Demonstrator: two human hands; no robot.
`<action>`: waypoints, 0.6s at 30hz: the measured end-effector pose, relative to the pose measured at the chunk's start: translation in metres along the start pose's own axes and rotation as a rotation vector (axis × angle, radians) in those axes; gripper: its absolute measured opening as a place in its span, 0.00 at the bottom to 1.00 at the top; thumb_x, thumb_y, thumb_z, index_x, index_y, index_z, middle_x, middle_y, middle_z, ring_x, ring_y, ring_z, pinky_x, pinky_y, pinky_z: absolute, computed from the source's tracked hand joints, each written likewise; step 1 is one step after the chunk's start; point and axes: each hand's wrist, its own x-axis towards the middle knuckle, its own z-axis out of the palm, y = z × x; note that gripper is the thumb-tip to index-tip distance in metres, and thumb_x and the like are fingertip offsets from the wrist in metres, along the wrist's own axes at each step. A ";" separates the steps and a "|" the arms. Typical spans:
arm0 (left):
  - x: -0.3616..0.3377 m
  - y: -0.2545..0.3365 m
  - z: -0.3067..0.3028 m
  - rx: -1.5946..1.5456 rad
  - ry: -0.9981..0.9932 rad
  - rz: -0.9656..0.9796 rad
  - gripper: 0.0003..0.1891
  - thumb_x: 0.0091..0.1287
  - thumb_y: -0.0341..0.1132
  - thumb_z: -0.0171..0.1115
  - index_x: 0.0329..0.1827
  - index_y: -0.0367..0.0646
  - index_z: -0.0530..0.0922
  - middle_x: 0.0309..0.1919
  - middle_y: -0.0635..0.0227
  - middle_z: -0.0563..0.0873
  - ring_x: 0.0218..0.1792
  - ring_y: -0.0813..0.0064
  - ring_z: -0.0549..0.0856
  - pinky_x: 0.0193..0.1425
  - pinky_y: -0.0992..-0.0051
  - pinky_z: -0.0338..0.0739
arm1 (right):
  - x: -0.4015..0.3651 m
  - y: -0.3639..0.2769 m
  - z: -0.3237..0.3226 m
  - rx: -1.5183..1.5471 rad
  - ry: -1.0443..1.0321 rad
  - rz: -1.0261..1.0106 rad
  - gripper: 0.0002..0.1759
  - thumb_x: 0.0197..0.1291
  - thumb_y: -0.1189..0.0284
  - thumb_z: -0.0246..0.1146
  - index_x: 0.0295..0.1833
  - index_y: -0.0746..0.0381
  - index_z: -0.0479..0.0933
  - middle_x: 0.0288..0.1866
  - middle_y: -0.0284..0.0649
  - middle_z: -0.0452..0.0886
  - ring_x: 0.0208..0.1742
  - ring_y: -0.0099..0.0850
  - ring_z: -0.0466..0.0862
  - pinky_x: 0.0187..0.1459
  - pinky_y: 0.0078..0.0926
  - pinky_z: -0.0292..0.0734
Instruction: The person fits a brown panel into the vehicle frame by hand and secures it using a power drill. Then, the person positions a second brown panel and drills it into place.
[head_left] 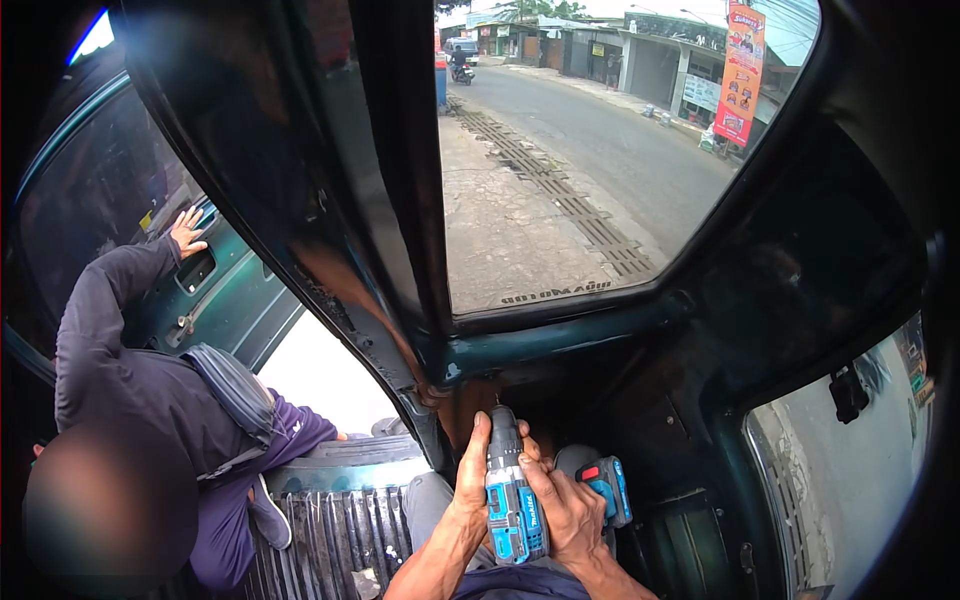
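A blue and black cordless drill (516,505) is held between both hands at the bottom centre, its chuck pointing forward toward the dark green body panel below the window. My left hand (474,470) lies along the drill's left side, thumb up by the chuck. On the other side, my right hand (568,500) wraps round the drill, fingers closed against it. The blue battery with a red part (610,490) shows just right of my right hand. A thin bit tip is faintly visible ahead of the chuck.
At the left, a person in a dark jacket (150,380) sits by an open green door (225,270), one hand on it. A ribbed metal floor (335,530) lies below. Through the window frame (570,330) show a road, a motorcycle and a red banner (740,75).
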 end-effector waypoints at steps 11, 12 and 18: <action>-0.002 -0.001 -0.003 0.005 -0.024 0.005 0.35 0.72 0.72 0.51 0.50 0.43 0.77 0.30 0.60 0.85 0.39 0.57 0.85 0.52 0.60 0.81 | -0.001 0.004 0.005 -0.007 0.025 -0.012 0.36 0.61 0.68 0.67 0.77 0.52 0.70 0.33 0.41 0.80 0.31 0.37 0.86 0.30 0.35 0.81; -0.003 -0.001 -0.003 0.006 -0.020 0.008 0.35 0.72 0.72 0.51 0.50 0.43 0.77 0.30 0.60 0.85 0.39 0.57 0.85 0.52 0.60 0.81 | -0.002 0.003 0.006 0.003 0.032 -0.008 0.36 0.61 0.68 0.67 0.77 0.53 0.70 0.33 0.40 0.79 0.30 0.37 0.86 0.30 0.35 0.81; -0.001 -0.002 -0.009 -0.025 -0.066 -0.011 0.35 0.71 0.72 0.52 0.51 0.43 0.77 0.32 0.59 0.86 0.40 0.57 0.86 0.52 0.60 0.84 | -0.003 0.002 0.007 0.031 0.078 -0.029 0.36 0.62 0.72 0.65 0.77 0.54 0.70 0.32 0.41 0.79 0.28 0.37 0.85 0.31 0.35 0.81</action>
